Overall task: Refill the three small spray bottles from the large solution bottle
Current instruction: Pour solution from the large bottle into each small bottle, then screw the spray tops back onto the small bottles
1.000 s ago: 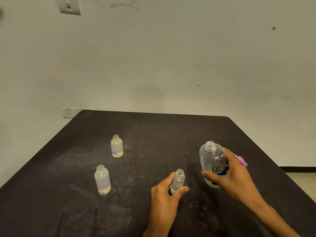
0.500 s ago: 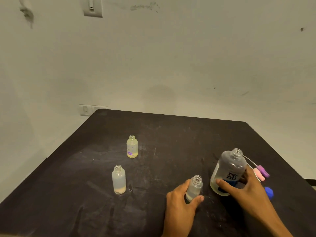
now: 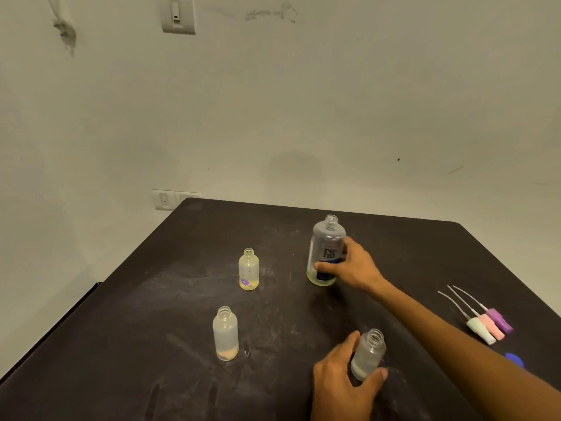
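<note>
The large clear solution bottle [image 3: 326,247], uncapped and nearly empty, stands upright far out on the black table [image 3: 151,299]; my right hand [image 3: 352,265] is wrapped around its lower part. My left hand [image 3: 340,378] grips a small open frosted bottle [image 3: 368,354] near the front. Two other small open bottles stand apart to the left: a yellowish one with a purple flower [image 3: 249,270] and a frosted one [image 3: 225,334] with a little liquid at the bottom.
Three spray heads with long tubes, white [image 3: 481,329], pink [image 3: 493,328] and purple [image 3: 499,320], lie side by side at the right. A blue cap [image 3: 513,358] peeks out behind my right forearm. The table meets the wall at the back.
My right hand has carried the large bottle away from me toward the middle back of the table, uncovering the spray heads. My left hand stays on its small bottle. The camera shifted.
</note>
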